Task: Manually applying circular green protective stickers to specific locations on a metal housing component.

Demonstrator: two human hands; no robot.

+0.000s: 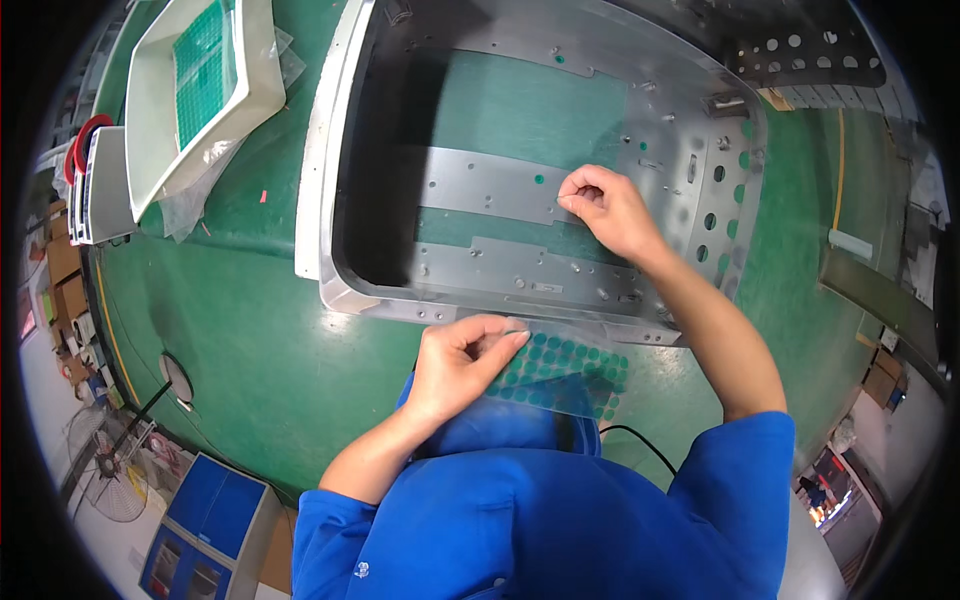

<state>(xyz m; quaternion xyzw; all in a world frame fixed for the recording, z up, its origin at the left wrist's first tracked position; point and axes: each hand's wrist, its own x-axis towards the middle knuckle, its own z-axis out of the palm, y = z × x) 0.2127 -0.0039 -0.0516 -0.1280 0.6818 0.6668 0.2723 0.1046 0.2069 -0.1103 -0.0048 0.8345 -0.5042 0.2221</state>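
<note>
My left hand [458, 368] pinches the edge of a clear sheet of round green stickers [560, 362], held low in front of my body at the near edge of a large metal housing [480, 178]. Over the inside of that housing, my right hand [612, 212] is closed with thumb and fingertips together; whatever lies between them is too small to make out. Left of those fingertips, a green dot [539, 179] sits on the grey metal strip. Other small green dots and several holes and studs show on the housing's inner panels.
A white bin [262, 75] with green sticker sheets [203, 70] and plastic film stands at the upper left. A perforated dark metal part [810, 52] is at the upper right. On the green floor [230, 310] stand a fan [115, 485] and a blue cabinet [215, 500].
</note>
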